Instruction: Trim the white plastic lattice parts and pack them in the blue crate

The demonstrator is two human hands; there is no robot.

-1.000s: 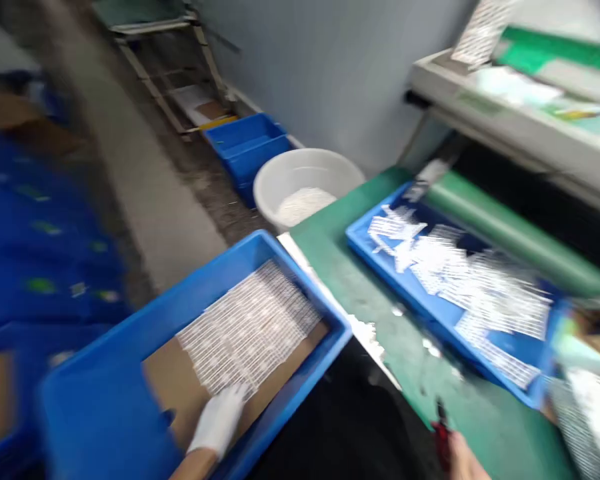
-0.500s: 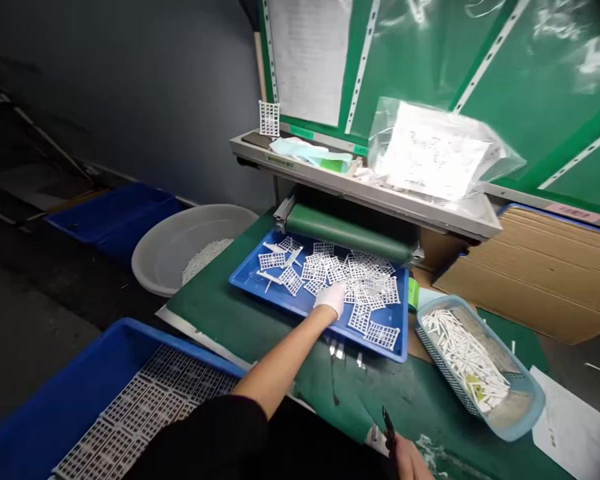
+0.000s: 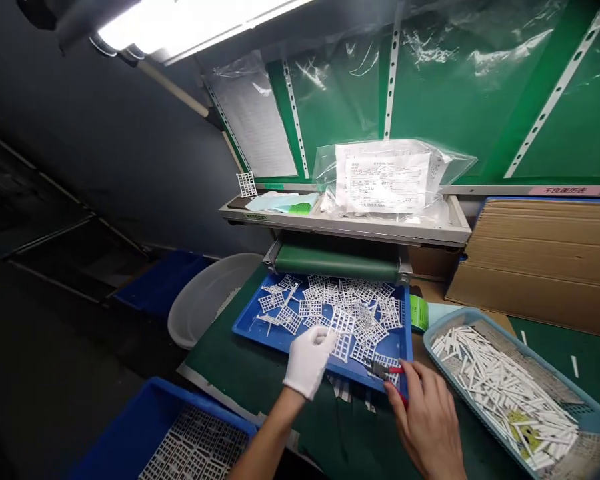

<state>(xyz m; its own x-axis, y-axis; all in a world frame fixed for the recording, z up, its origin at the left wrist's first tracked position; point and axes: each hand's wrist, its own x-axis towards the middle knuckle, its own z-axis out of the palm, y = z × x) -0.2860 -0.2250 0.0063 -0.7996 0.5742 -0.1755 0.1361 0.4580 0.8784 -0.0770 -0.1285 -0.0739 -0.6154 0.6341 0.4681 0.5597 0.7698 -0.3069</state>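
My left hand (image 3: 307, 360), in a white glove, pinches the edge of a white plastic lattice piece (image 3: 343, 337) above a heap of similar pieces in a blue plastic tray (image 3: 265, 340). My bare right hand (image 3: 425, 420) is shut on red-handled side cutters (image 3: 383, 370), whose metal jaws lie over the near edge of the heap. The cutters' handles are partly hidden by my fingers. Neither hand touches the other.
A green roller (image 3: 335, 262) lies behind the tray under a metal shelf (image 3: 345, 223) holding a bagged paper (image 3: 387, 177). A mesh basket of white strips (image 3: 500, 393) stands right, a blue crate of lattice sheets (image 3: 180, 433) front left, and a grey basin (image 3: 200, 307) left.
The view has swung from the side to face the shelf. My right hand has risen over the tray's near edge with the cutters, and my left hand has lifted a lattice piece from the heap.
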